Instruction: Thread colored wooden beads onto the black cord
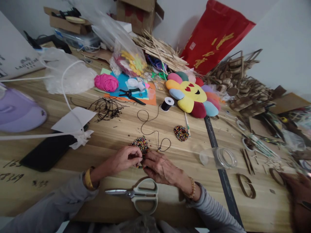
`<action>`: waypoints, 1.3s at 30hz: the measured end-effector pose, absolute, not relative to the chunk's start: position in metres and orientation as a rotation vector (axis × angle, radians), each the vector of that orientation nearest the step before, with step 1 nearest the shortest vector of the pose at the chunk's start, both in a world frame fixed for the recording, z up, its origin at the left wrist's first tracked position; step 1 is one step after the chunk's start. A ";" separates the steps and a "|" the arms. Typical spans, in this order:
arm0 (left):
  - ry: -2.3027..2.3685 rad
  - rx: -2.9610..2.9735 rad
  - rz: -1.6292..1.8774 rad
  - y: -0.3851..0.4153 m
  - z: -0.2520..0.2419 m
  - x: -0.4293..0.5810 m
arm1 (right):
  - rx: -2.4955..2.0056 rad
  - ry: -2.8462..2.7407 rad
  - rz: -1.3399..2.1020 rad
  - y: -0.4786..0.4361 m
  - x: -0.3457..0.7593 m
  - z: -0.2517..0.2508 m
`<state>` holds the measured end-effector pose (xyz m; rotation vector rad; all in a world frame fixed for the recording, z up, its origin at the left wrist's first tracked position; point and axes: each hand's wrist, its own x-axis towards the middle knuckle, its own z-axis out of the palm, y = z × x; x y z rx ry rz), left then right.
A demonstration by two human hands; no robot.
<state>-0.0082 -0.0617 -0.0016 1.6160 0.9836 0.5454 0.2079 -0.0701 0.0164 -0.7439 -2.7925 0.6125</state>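
A heap of small multicoloured beads (142, 143) lies on the table just beyond my hands. My left hand (127, 157) is closed in a pinch, thumb and forefinger together. Beside it, my right hand (161, 166) curls palm down, its fingertips mostly hidden. A short strand of beads (139, 166) shows between the two hands, and both seem to hold it. Black cord (148, 121) winds across the table from a white-flanged spool (167, 104) to near the heap. Scissors with pale handles (143, 195) lie just in front of me. A coiled bead bracelet bundle (181, 133) sits to the right.
Tangled black cords (107, 108), pliers (132, 96) and pink yarn (106, 83) lie at the back left. A flower cushion (193, 94) sits behind the spool. At left is a dark phone (48, 152); at right, a clear plastic cup (218, 158) and another person's hand (298, 191).
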 end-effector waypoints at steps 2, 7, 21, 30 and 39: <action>1.007 1.639 0.547 -0.062 0.000 -0.009 | -0.744 -2.799 0.621 -0.070 0.208 0.016; 1.025 1.672 0.546 -0.061 0.003 -0.010 | -0.748 -2.812 0.625 -0.069 0.209 0.020; 1.008 1.647 0.541 -0.059 -0.004 -0.012 | -0.745 -2.790 0.602 -0.070 0.203 0.020; 1.011 1.621 0.536 -0.060 -0.001 -0.012 | -0.712 -2.798 0.577 -0.069 0.196 0.019; 1.086 1.704 0.512 -0.062 0.006 -0.012 | -0.725 -2.816 0.617 -0.069 0.196 0.020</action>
